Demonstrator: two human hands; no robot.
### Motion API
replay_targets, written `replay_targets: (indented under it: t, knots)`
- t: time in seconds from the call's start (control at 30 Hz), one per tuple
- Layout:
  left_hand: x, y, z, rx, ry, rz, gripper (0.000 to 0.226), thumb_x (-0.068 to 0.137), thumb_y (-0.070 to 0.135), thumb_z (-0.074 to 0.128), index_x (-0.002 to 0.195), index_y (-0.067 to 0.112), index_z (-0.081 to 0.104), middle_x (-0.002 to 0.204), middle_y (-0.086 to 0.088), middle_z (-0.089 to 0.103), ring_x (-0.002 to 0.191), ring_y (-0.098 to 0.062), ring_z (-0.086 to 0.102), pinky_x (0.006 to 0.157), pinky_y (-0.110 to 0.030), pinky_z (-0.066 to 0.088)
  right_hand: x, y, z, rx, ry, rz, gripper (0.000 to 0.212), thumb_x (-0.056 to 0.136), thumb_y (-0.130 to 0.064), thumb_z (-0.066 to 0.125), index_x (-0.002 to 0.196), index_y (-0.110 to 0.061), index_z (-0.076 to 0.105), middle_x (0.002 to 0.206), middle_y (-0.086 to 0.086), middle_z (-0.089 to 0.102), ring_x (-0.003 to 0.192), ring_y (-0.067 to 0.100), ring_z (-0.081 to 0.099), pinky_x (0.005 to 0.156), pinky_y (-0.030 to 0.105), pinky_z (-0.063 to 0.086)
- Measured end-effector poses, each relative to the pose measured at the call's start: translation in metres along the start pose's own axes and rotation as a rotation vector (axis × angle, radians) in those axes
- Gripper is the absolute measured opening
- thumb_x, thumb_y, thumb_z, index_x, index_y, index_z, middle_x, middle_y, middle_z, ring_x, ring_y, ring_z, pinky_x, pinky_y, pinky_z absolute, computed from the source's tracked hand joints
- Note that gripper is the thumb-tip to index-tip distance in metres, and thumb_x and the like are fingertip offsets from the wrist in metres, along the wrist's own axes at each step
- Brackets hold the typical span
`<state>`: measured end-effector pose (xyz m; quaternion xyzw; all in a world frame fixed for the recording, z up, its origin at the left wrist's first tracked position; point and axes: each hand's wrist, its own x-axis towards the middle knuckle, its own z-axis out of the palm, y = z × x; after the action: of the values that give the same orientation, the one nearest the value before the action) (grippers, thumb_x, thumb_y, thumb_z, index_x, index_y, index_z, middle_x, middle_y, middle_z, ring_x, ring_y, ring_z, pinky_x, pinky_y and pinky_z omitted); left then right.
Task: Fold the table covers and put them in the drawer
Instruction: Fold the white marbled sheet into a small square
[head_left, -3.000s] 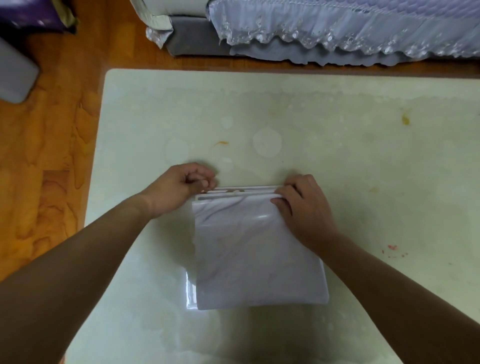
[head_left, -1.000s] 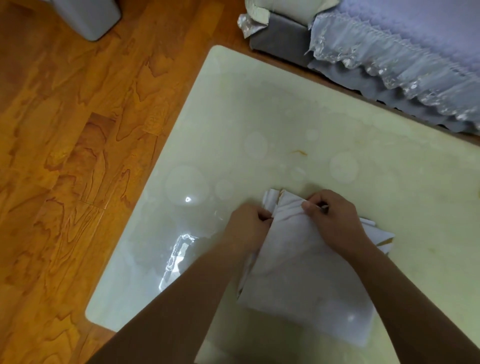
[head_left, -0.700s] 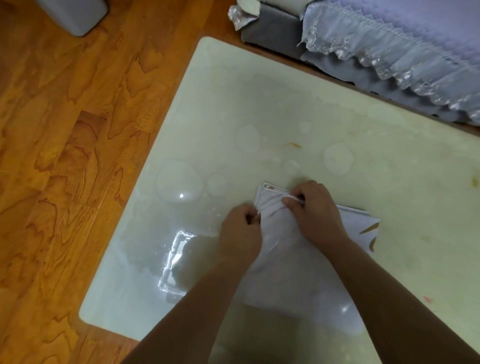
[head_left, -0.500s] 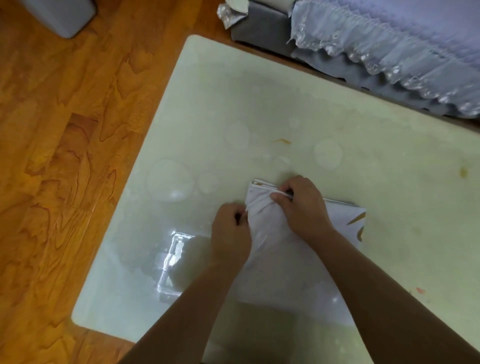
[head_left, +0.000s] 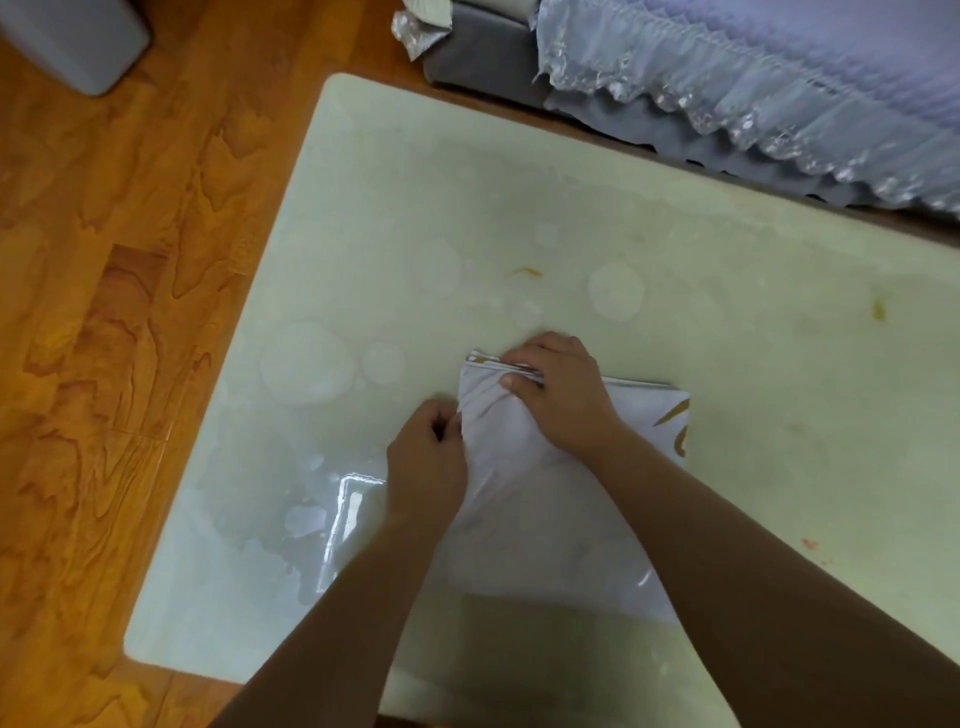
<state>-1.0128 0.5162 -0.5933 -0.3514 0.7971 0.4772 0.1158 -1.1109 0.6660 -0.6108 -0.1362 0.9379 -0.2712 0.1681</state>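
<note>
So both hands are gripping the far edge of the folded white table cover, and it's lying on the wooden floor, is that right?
Not quite. The folded table cover lies on the pale table, not the floor, as the head view shows. The left hand and right hand do grip its far edge.

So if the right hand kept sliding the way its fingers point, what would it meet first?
The right hand grips the far edge of the folded cover, fingers pointing up-left. Past that edge lies only bare table: faint ring marks, a small orange stain. The way looks free to the table's far-left rim.
</note>
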Motion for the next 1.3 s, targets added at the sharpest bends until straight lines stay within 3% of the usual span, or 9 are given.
replay_targets:
  t: [0.13, 0.2, 0.33, 0.5, 0.73, 0.9, 1.07, 1.13, 1.3]
  knots:
    - [0.007, 0.006, 0.003, 0.079, 0.008, 0.096, 0.026, 0.107, 0.035, 0.039, 0.105, 0.018, 0.058, 0.099, -0.001, 0.062, 0.101, -0.027, 0.059, 0.08, -0.034, 0.044, -0.001, -0.001, 0.007, -0.038, 0.067, -0.008, 0.029, 0.083, -0.04, 0.063, 0.097, -0.019, 0.078, 0.097, 0.002, 0.068, 0.088, 0.033, 0.059, 0.075, 0.043, 0.05]
    - [0.01, 0.005, 0.006, 0.234, 0.06, 0.398, 0.042, 0.108, 0.036, 0.038, 0.141, 0.013, 0.05, 0.136, -0.011, 0.053, 0.127, -0.028, 0.049, 0.106, -0.041, 0.042, -0.002, 0.004, 0.011, -0.018, 0.093, -0.02, 0.027, 0.085, -0.037, 0.064, 0.098, -0.018, 0.078, 0.096, 0.002, 0.067, 0.087, 0.032, 0.058, 0.075, 0.041, 0.05]
    - [0.032, -0.009, 0.015, 0.888, -0.088, 0.95, 0.057, 0.107, 0.033, 0.037, 0.158, 0.006, 0.03, 0.163, -0.015, 0.03, 0.152, -0.038, 0.019, 0.12, -0.051, 0.028, -0.001, 0.012, 0.003, -0.048, 0.061, -0.148, 0.024, 0.092, -0.021, 0.057, 0.102, -0.014, 0.077, 0.097, 0.005, 0.067, 0.089, 0.032, 0.059, 0.085, 0.038, 0.043]
    - [0.035, -0.008, 0.018, 1.052, -0.067, 0.901, 0.058, 0.105, 0.036, 0.036, 0.157, 0.009, 0.033, 0.157, -0.013, 0.041, 0.146, -0.038, 0.031, 0.115, -0.05, 0.029, -0.065, 0.056, -0.03, -0.459, 0.305, -0.054, 0.04, 0.098, -0.03, 0.053, 0.134, -0.014, 0.06, 0.136, 0.011, 0.056, 0.127, 0.036, 0.047, 0.117, 0.053, 0.026]
    - [0.063, 0.016, 0.023, 1.024, -0.034, 1.031, 0.04, 0.105, 0.036, 0.039, 0.134, 0.014, 0.056, 0.13, -0.012, 0.058, 0.117, -0.037, 0.049, 0.111, -0.049, 0.03, -0.067, 0.102, -0.022, -0.19, 0.399, 0.253, 0.028, 0.099, -0.033, 0.043, 0.103, -0.013, 0.063, 0.109, 0.012, 0.058, 0.1, 0.035, 0.048, 0.081, 0.041, 0.034]
    - [0.077, 0.021, 0.03, 0.959, -0.05, 1.023, 0.033, 0.105, 0.037, 0.038, 0.122, 0.018, 0.058, 0.117, -0.009, 0.056, 0.104, -0.034, 0.047, 0.093, -0.046, 0.034, -0.064, 0.111, -0.017, -0.293, 0.477, 0.128, 0.024, 0.099, -0.025, 0.049, 0.112, -0.014, 0.066, 0.104, 0.015, 0.055, 0.095, 0.033, 0.046, 0.081, 0.044, 0.04]
    - [0.043, 0.031, 0.041, 1.037, 0.118, 1.102, 0.048, 0.105, 0.021, 0.037, 0.151, 0.01, 0.042, 0.147, -0.021, 0.05, 0.135, -0.043, 0.044, 0.116, -0.057, 0.026, -0.064, 0.109, -0.01, -0.417, 0.526, 0.05, 0.037, 0.097, -0.016, 0.052, 0.132, -0.009, 0.063, 0.127, 0.016, 0.06, 0.115, 0.037, 0.051, 0.102, 0.045, 0.037]
    - [0.015, 0.033, 0.057, 1.005, 0.014, 1.198, 0.053, 0.103, 0.018, 0.038, 0.155, 0.007, 0.037, 0.16, -0.019, 0.035, 0.15, -0.041, 0.027, 0.122, -0.058, 0.017, -0.064, 0.111, -0.01, -0.404, 0.514, 0.022, 0.038, 0.096, -0.013, 0.052, 0.132, -0.004, 0.061, 0.131, 0.017, 0.06, 0.12, 0.038, 0.051, 0.107, 0.046, 0.035]
    - [0.012, 0.01, 0.071, 1.054, -0.146, 1.057, 0.069, 0.1, 0.053, 0.038, 0.161, 0.022, 0.026, 0.169, -0.005, 0.015, 0.157, -0.032, 0.007, 0.123, -0.059, 0.01, -0.063, 0.108, -0.014, -0.463, 0.428, 0.055, 0.045, 0.097, -0.014, 0.049, 0.141, -0.001, 0.053, 0.142, 0.018, 0.055, 0.136, 0.039, 0.044, 0.117, 0.053, 0.028]
